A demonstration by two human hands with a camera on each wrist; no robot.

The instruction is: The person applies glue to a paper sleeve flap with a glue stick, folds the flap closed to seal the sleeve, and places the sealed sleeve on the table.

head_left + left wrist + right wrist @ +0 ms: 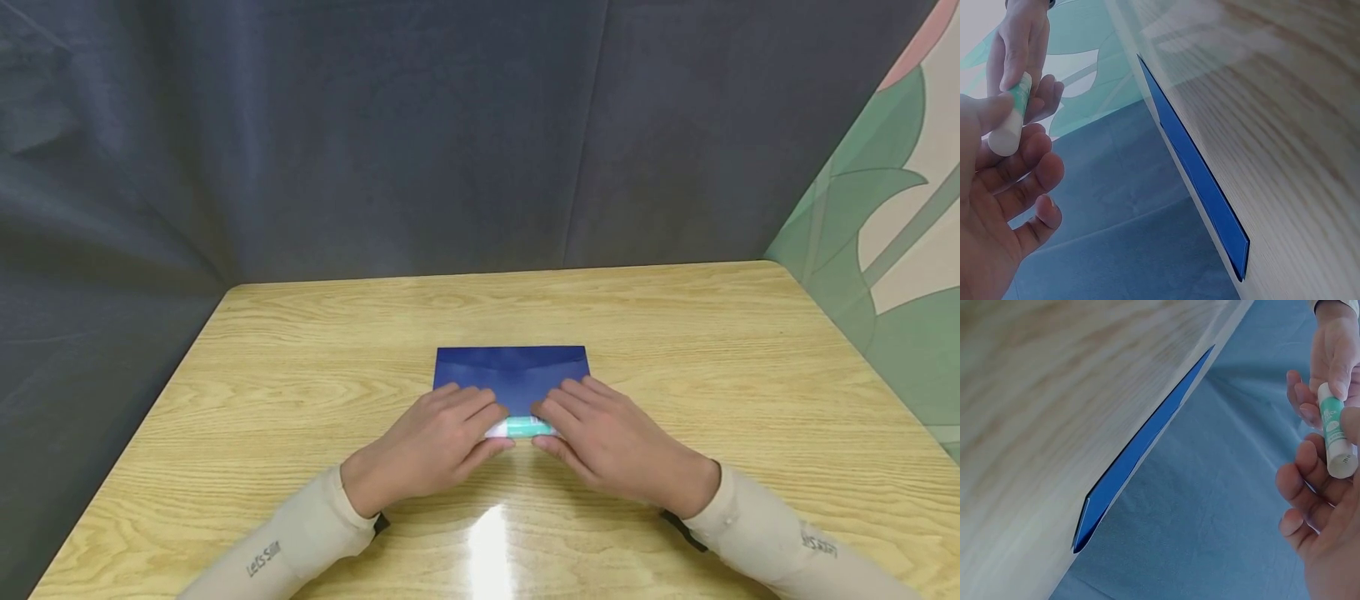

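Both hands hold a white and green glue stick [525, 427] sideways above the table. My left hand [442, 437] pinches its white cap end between thumb and fingers; in the left wrist view that white end [1005, 139] faces the camera. At the other end, my right hand [611, 433] pinches the base, and the green label [1332, 420] shows in the right wrist view. Beyond the hands a blue envelope [510, 371] lies flat on the table, its flap side up. In the head view the hands and glue stick hide its near edge.
The light wood-grain table [315, 350] stretches out on all sides of the envelope. A dark cloth [420, 142] hangs behind the table and along its left side. To the right is a wall panel [892, 250] with green and pink leaf shapes.
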